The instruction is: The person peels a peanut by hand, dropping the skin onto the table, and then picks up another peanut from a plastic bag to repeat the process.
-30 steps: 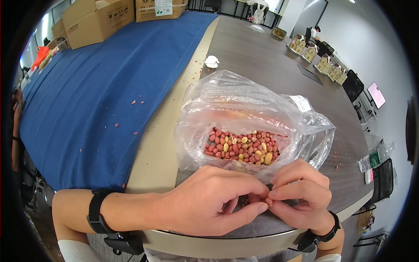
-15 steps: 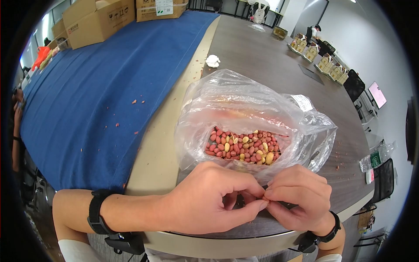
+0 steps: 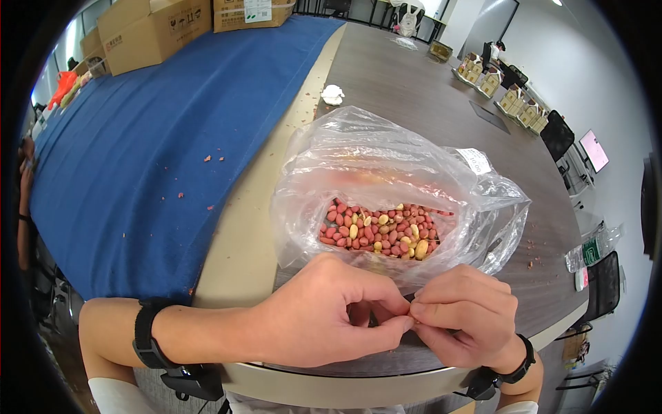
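My left hand (image 3: 338, 314) and my right hand (image 3: 469, 314) meet fingertip to fingertip near the table's front edge. Each pinches with thumb and index finger at the same small thing, mostly hidden, perhaps a peanut. Just beyond them lies a clear plastic bag (image 3: 386, 155), its mouth open toward me. Red-skinned peanuts (image 3: 386, 231), some of them pale yellow, fill the opening. A white label (image 3: 474, 161) sticks to the bag's right part. Both wrists wear black bands.
A blue cloth (image 3: 165, 145) covers the left side, with cardboard boxes (image 3: 155, 38) at its far end. A crumpled white tissue (image 3: 332, 95) lies beyond the bag. Skin crumbs dot cloth and table. Small house models (image 3: 489, 83) stand at the far right. Another person's arm shows at the left edge.
Both hands stay pinched together, with only slight finger movement. The whole view has shifted a little, so hands, bag and table appear slightly further left.
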`<state>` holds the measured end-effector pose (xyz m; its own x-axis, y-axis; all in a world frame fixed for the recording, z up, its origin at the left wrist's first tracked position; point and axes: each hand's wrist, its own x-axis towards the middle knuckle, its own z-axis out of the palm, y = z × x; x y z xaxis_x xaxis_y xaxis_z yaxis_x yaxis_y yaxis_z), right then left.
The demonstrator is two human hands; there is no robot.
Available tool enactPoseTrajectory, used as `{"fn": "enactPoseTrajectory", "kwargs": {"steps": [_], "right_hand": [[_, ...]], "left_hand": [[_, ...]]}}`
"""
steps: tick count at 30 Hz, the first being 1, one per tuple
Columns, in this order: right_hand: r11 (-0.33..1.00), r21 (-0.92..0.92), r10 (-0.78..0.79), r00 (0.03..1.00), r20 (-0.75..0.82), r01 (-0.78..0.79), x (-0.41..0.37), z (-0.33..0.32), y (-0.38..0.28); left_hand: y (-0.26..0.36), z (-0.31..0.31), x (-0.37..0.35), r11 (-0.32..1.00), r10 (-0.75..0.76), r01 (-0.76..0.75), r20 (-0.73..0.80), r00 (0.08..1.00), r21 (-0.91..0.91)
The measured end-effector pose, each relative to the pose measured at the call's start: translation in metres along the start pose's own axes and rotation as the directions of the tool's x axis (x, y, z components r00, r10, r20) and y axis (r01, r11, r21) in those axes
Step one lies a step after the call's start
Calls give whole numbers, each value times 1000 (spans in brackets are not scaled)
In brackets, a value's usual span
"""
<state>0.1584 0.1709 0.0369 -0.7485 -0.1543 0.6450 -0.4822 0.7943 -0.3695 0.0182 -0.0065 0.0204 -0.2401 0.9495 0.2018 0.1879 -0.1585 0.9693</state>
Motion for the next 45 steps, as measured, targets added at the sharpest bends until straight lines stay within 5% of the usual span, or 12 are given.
{"fn": "enactPoseTrajectory", "kwargs": {"steps": [22,33,45], "right_hand": [[998,-54,21,999,38,-19,0,0,-2],[986,146,70,997,29,-74,0,-1,-2],[989,122,77,996,51,-83,1,-3,-1]], "left_hand": [[-2,0,1,998,56,-56,-17,998,7],[-1,-2,0,992,36,-34,20,999,-120],[-2,-4,1,995,82,-81,17,997,-64]]}}
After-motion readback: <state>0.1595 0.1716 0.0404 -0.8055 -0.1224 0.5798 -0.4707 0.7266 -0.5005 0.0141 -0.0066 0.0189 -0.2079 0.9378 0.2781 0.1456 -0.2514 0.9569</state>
